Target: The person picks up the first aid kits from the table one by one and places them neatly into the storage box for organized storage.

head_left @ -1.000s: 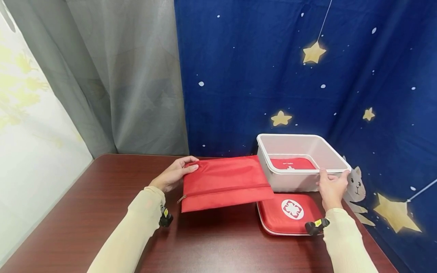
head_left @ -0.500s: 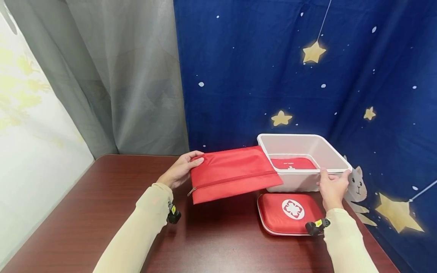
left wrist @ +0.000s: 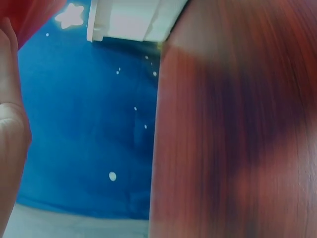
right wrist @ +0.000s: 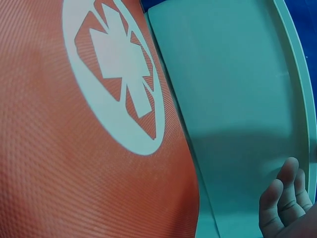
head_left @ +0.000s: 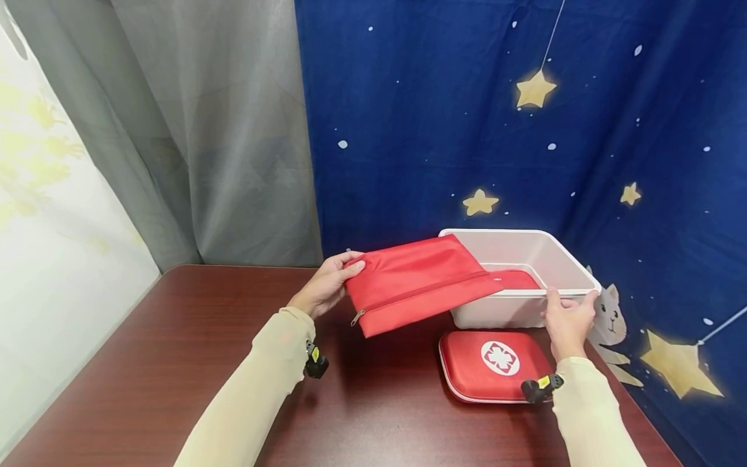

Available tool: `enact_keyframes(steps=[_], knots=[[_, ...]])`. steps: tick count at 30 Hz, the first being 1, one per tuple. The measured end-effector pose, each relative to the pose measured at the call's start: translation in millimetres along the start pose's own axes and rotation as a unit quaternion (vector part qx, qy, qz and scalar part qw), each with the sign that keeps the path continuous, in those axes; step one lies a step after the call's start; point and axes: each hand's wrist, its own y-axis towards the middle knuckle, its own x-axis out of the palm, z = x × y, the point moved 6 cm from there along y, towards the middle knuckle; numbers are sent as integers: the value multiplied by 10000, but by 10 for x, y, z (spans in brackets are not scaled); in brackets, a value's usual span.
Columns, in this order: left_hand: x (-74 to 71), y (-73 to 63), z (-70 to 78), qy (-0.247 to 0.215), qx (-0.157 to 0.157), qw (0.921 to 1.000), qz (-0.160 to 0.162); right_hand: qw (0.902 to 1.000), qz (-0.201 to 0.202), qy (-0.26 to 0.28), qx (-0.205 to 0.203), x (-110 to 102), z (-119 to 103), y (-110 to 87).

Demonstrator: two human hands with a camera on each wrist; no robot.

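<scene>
My left hand [head_left: 329,282] pinches the left end of a flat red zippered pouch [head_left: 414,279], thumb on top. The pouch hangs tilted above the table, its right end reaching over the left rim of a white plastic bin [head_left: 496,316]. Inside the bin lies a red item [head_left: 519,279] with small white print, partly covered by the pouch. With thumb and fingers, my right hand [head_left: 570,321] grips the bin's front right rim. Just in front of the bin sits a red hard-shell first-aid case [head_left: 467,366]; its white cross emblem [right wrist: 114,74] fills much of the right wrist view.
The dark red wooden table [head_left: 192,363] ends at a back edge against a blue star-print curtain [head_left: 397,130]. A grey curtain [head_left: 245,149] hangs at the left. The bin stands near the table's back right corner.
My left hand has carried the pouch right and upward, from beside the bin to over its left rim, tilting it more. The right hand, bin and first-aid case have stayed put.
</scene>
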Motion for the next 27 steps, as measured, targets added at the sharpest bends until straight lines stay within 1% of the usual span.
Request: enact_keyframes(steps=[11,17,20,27], knots=[[253,125,3,-201,129,9997,-35,10000,74,-15,-28,-7,-33,-29],[403,213,-7,-395,131,9991,12,9999,99,48,-31,-5,-43,-43],[473,260,-8,-509,141,9986,16,9999,100,-2,-60,-2,-44,-43],[602,343,-17,-575,74,9983,-8,9999,126,-77,-68,-9,-42,-39]])
